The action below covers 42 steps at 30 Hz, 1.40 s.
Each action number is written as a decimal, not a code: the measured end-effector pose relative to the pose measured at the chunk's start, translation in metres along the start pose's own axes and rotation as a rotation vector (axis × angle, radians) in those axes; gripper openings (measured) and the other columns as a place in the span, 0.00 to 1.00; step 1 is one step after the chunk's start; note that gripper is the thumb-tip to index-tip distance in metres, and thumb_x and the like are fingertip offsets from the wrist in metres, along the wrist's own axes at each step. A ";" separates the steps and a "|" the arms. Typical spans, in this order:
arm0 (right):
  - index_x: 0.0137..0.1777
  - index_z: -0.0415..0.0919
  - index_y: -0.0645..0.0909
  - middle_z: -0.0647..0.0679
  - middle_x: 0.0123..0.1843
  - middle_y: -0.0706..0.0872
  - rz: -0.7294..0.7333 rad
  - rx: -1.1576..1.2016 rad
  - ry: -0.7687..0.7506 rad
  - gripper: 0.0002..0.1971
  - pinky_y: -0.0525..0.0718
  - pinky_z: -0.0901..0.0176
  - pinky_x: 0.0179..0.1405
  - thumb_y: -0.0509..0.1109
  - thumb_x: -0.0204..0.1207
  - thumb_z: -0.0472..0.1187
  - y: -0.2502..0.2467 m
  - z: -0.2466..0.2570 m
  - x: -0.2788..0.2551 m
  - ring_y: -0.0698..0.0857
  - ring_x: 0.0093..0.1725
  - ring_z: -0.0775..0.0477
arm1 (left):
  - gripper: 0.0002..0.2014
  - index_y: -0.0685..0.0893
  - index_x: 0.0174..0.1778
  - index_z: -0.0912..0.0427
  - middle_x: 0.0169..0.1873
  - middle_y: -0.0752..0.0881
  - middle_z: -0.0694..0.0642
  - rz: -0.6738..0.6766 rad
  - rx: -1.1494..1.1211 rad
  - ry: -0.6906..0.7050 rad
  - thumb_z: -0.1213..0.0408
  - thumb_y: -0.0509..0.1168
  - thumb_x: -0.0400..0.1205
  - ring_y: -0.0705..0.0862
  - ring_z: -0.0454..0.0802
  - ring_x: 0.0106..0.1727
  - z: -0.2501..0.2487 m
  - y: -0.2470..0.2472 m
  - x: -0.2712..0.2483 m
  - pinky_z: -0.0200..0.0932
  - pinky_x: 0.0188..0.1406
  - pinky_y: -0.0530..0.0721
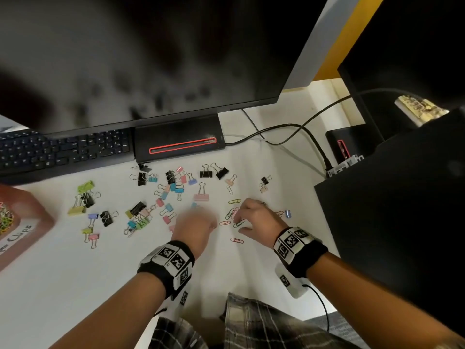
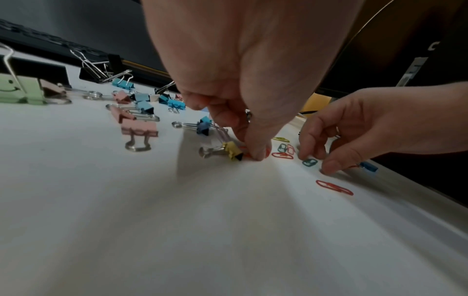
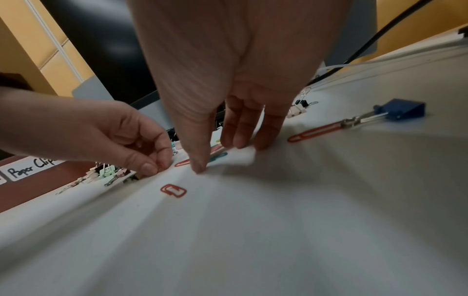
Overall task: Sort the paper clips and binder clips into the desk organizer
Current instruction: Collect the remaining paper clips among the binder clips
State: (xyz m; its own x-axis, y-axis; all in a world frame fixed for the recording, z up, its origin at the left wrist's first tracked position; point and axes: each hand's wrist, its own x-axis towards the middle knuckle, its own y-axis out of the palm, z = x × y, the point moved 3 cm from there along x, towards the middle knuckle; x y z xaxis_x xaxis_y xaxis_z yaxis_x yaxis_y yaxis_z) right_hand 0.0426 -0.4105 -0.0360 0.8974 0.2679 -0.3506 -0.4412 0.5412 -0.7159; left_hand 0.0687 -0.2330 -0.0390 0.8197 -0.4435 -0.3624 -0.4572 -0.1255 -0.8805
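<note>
**Both hands down among the loose paper clips, organizer far off at the left edge**

Head view: the left hand [image 1: 195, 226] is blurred, its grip unreadable here; the right hand [image 1: 255, 217] hovers with fingers spread over paper clips [image 1: 232, 214]. The desk organizer [image 1: 24, 222] is cut off by the frame, so a carried clip could drop on the way across.
Left wrist view: thumb and finger pinch a red paper clip [image 2: 255, 153] touching a yellow binder clip [image 2: 231, 152], which may drag along.
Right wrist view: the right hand's fingers [image 3: 240, 130] are straight, holding nothing; its thumb hides part of the teal paper clip [image 3: 217, 157].
</note>
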 end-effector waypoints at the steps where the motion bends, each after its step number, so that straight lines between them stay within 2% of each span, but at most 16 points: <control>1: 0.50 0.44 0.85 0.50 0.54 0.81 0.000 -0.004 -0.018 0.10 0.76 0.60 0.62 0.74 0.69 0.36 0.001 0.000 0.001 0.78 0.57 0.50 | 0.08 0.82 0.51 0.49 0.49 0.81 0.49 0.002 -0.008 -0.002 0.60 0.58 0.82 0.78 0.52 0.56 0.002 -0.001 -0.001 0.47 0.55 0.72; 4: 0.48 0.41 0.87 0.47 0.52 0.86 0.013 -0.008 -0.023 0.07 0.74 0.58 0.63 0.73 0.71 0.35 0.002 0.003 0.008 0.80 0.56 0.46 | 0.06 0.83 0.47 0.49 0.49 0.80 0.49 -0.045 -0.105 -0.049 0.59 0.61 0.81 0.77 0.52 0.54 0.011 -0.005 -0.004 0.48 0.53 0.71; 7: 0.49 0.41 0.86 0.45 0.49 0.88 0.068 0.003 0.037 0.06 0.77 0.58 0.58 0.71 0.73 0.35 0.001 0.004 0.014 0.81 0.52 0.46 | 0.03 0.81 0.41 0.48 0.42 0.83 0.48 -0.127 -0.270 -0.173 0.61 0.63 0.79 0.81 0.52 0.48 0.021 -0.010 -0.008 0.48 0.48 0.75; 9: 0.50 0.41 0.85 0.45 0.49 0.88 0.093 0.014 0.073 0.06 0.80 0.58 0.57 0.70 0.74 0.36 -0.001 0.006 0.016 0.83 0.50 0.47 | 0.01 0.79 0.43 0.49 0.40 0.85 0.46 -0.177 -0.380 -0.278 0.59 0.65 0.79 0.83 0.50 0.45 0.026 -0.012 -0.008 0.46 0.48 0.77; 12: 0.49 0.39 0.86 0.44 0.51 0.87 0.149 -0.057 0.055 0.06 0.79 0.61 0.56 0.69 0.75 0.38 -0.004 0.008 0.019 0.84 0.51 0.46 | 0.07 0.78 0.49 0.47 0.39 0.87 0.44 -0.170 -0.366 -0.361 0.53 0.66 0.78 0.84 0.48 0.45 0.030 -0.010 -0.004 0.48 0.52 0.77; 14: 0.45 0.37 0.86 0.43 0.51 0.85 0.089 -0.022 0.052 0.04 0.81 0.60 0.55 0.70 0.74 0.35 -0.009 0.007 0.023 0.84 0.50 0.45 | 0.09 0.77 0.50 0.46 0.36 0.88 0.43 -0.150 -0.299 -0.364 0.50 0.66 0.77 0.85 0.47 0.45 0.031 -0.007 -0.001 0.48 0.52 0.76; 16: 0.43 0.36 0.86 0.42 0.49 0.85 0.025 0.009 0.043 0.04 0.83 0.54 0.53 0.70 0.73 0.31 -0.016 0.003 0.029 0.85 0.47 0.43 | 0.10 0.77 0.51 0.45 0.36 0.89 0.43 -0.136 -0.283 -0.375 0.48 0.66 0.77 0.85 0.47 0.46 0.032 -0.004 0.002 0.47 0.50 0.73; 21: 0.46 0.38 0.84 0.46 0.42 0.84 0.059 0.062 0.105 0.05 0.85 0.50 0.51 0.69 0.73 0.31 -0.022 -0.001 0.034 0.85 0.43 0.44 | 0.10 0.77 0.51 0.45 0.37 0.89 0.43 -0.157 -0.281 -0.392 0.49 0.65 0.77 0.84 0.47 0.47 0.032 -0.004 0.003 0.47 0.49 0.70; 24: 0.48 0.40 0.84 0.50 0.41 0.82 0.070 0.063 0.129 0.05 0.85 0.53 0.51 0.69 0.73 0.33 -0.023 -0.003 0.033 0.84 0.42 0.48 | 0.10 0.77 0.50 0.46 0.38 0.88 0.43 -0.181 -0.271 -0.381 0.48 0.65 0.77 0.84 0.46 0.47 0.034 -0.007 -0.002 0.45 0.46 0.66; 27: 0.51 0.39 0.82 0.50 0.40 0.83 0.025 0.148 0.168 0.07 0.84 0.58 0.51 0.69 0.74 0.33 -0.029 -0.003 0.040 0.83 0.42 0.49 | 0.12 0.78 0.50 0.47 0.40 0.88 0.42 -0.178 -0.261 -0.391 0.47 0.66 0.76 0.83 0.47 0.47 0.033 -0.010 -0.004 0.46 0.47 0.65; 29: 0.55 0.41 0.81 0.50 0.39 0.83 -0.008 0.171 0.171 0.10 0.83 0.57 0.51 0.69 0.74 0.33 -0.030 -0.002 0.047 0.82 0.41 0.49 | 0.13 0.78 0.50 0.47 0.41 0.88 0.43 -0.138 -0.280 -0.425 0.45 0.66 0.76 0.83 0.47 0.48 0.031 -0.010 -0.003 0.47 0.50 0.66; 31: 0.57 0.40 0.81 0.46 0.43 0.84 0.014 0.121 0.159 0.11 0.82 0.54 0.54 0.69 0.74 0.34 -0.028 0.002 0.054 0.83 0.44 0.45 | 0.14 0.79 0.50 0.47 0.41 0.88 0.44 -0.103 -0.240 -0.439 0.44 0.65 0.76 0.84 0.49 0.49 0.029 -0.008 0.000 0.48 0.54 0.68; 33: 0.54 0.38 0.83 0.43 0.47 0.83 0.043 0.037 0.145 0.09 0.81 0.55 0.56 0.70 0.74 0.35 -0.025 0.005 0.058 0.83 0.49 0.42 | 0.13 0.79 0.50 0.47 0.42 0.89 0.45 -0.087 -0.164 -0.427 0.44 0.63 0.77 0.84 0.50 0.49 0.029 -0.008 0.004 0.49 0.55 0.70; 37: 0.47 0.37 0.86 0.47 0.47 0.74 -0.006 0.017 0.126 0.05 0.78 0.59 0.54 0.73 0.73 0.36 -0.023 0.000 0.056 0.78 0.44 0.48 | 0.10 0.83 0.48 0.47 0.43 0.87 0.48 -0.116 -0.023 -0.367 0.48 0.60 0.80 0.82 0.52 0.48 0.029 -0.016 0.009 0.47 0.47 0.70; 40: 0.44 0.37 0.86 0.43 0.49 0.81 -0.024 -0.007 0.087 0.03 0.81 0.55 0.54 0.72 0.72 0.35 -0.021 -0.005 0.047 0.80 0.47 0.47 | 0.09 0.83 0.46 0.50 0.44 0.85 0.50 -0.126 0.009 -0.305 0.50 0.61 0.80 0.80 0.52 0.49 0.030 -0.021 0.010 0.48 0.49 0.72; 42: 0.45 0.38 0.85 0.44 0.46 0.84 -0.020 0.003 0.074 0.03 0.83 0.53 0.52 0.70 0.74 0.35 -0.020 -0.007 0.040 0.82 0.46 0.47 | 0.09 0.82 0.44 0.51 0.43 0.83 0.50 -0.136 0.033 -0.262 0.52 0.62 0.80 0.80 0.52 0.48 0.030 -0.023 0.009 0.49 0.50 0.74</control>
State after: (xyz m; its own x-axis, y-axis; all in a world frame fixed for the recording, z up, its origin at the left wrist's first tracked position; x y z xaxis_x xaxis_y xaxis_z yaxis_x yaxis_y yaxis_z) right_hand 0.0879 -0.4160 -0.0396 0.9036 0.1979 -0.3800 -0.4234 0.5480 -0.7214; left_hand 0.0969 -0.2078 -0.0316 0.9359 -0.1797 -0.3029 -0.3288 -0.1376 -0.9343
